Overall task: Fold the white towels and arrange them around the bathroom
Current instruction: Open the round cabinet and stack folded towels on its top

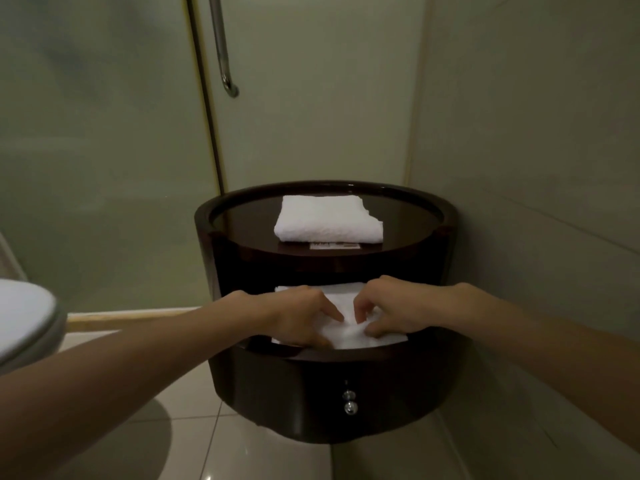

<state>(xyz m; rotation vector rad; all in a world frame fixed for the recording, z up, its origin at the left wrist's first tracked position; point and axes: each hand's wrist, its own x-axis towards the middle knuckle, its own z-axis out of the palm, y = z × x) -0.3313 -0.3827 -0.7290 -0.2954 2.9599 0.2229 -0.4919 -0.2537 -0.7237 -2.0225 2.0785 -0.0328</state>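
Head view, centre: our left hand [294, 317] and right hand [391, 313] pinched the lower towel [346, 336]; we judged squaring edges mattered.

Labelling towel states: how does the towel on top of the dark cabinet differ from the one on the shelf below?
1. The top towel lies untouched; the lower towel is gripped by the left hand and the right hand.
2. The top towel is in full view, folded flat on the cabinet; the lower towel is partly hidden by the hands and bunched where they pinch it.
Both are white and folded.
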